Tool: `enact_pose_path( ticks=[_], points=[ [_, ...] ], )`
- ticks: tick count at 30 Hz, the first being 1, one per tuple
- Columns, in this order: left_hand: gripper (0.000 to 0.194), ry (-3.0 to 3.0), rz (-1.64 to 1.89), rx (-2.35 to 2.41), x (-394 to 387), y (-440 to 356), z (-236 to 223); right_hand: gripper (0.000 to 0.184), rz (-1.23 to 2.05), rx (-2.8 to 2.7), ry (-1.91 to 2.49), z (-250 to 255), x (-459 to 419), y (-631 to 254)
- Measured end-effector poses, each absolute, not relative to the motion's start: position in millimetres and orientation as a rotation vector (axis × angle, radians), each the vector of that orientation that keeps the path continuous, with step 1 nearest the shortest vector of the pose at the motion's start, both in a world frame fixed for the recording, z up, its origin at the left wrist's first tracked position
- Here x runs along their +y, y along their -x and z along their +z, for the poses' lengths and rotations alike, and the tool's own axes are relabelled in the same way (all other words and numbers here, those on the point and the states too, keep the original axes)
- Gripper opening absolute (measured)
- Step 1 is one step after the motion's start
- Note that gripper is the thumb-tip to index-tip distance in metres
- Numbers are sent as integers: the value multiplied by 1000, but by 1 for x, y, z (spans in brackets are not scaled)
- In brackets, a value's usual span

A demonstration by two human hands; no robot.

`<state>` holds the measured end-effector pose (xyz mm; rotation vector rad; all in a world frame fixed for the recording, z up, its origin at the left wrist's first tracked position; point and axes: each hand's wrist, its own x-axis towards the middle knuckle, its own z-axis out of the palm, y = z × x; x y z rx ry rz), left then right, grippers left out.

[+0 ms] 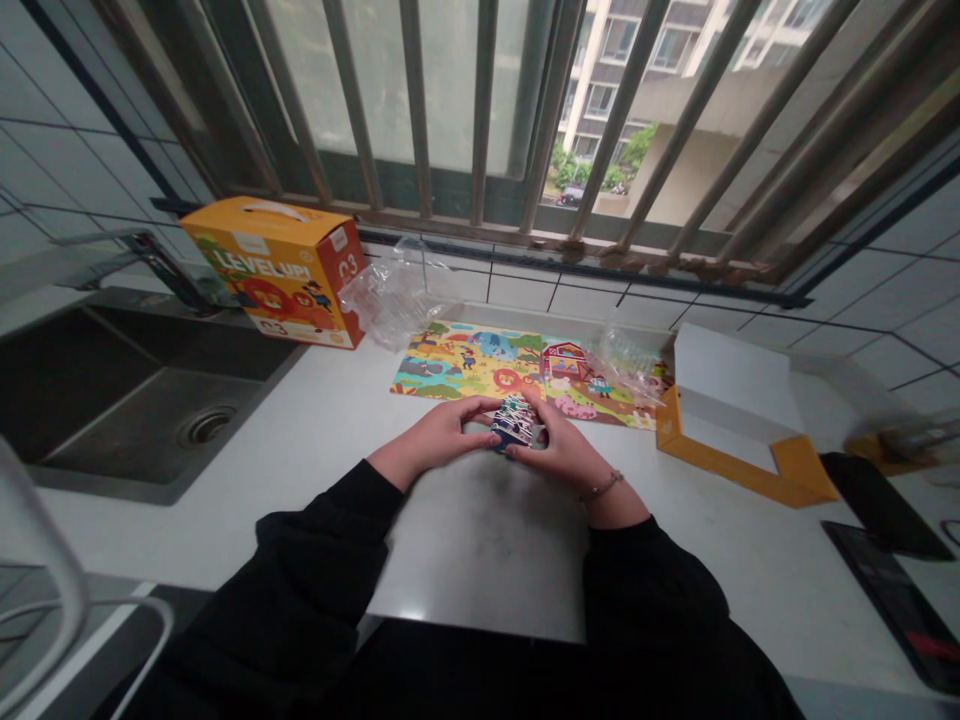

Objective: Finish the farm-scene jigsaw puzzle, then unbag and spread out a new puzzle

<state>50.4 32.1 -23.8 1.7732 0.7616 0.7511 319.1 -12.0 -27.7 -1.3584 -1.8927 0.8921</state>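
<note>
Between both hands is a small stack of puzzle pieces (513, 424), dark blue at the near side with white and coloured edges showing. My left hand (450, 432) grips its left side, thumb at the front. On the other side, my right hand (559, 440) closes its fingers and thumb on the same stack. Just beyond the hands lie two illustrated boards: an animal picture (457, 362) at left and a farm picture (574, 385) at right. The exact shapes of the pieces are too small to make out.
An orange "LEVEL UP!" box (274, 265) stands at the back left beside crumpled clear plastic (397, 295). More clear plastic (630, 365) covers part of the farm picture. At right sits an opened orange-and-white box (739, 440). A sink (150, 400) is at left.
</note>
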Motion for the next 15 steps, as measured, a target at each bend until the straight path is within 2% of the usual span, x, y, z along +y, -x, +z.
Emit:
enact_pose_path(
  ticks=[6, 10, 13, 15],
  points=[
    [55, -1932, 758, 785, 35, -48, -24, 103, 798, -1877, 1383, -34, -11, -313],
    [46, -2114, 777, 965, 35, -45, -19, 115, 528, -1902, 1444, -41, -12, -302],
    [43, -2069, 741, 1064, 34, -44, -17, 127, 462, -1939, 1457, -44, -14, -301],
    [39, -2003, 702, 1037, 32, -45, -16, 125, 469, -1963, 1434, -42, -15, -305]
  ],
)
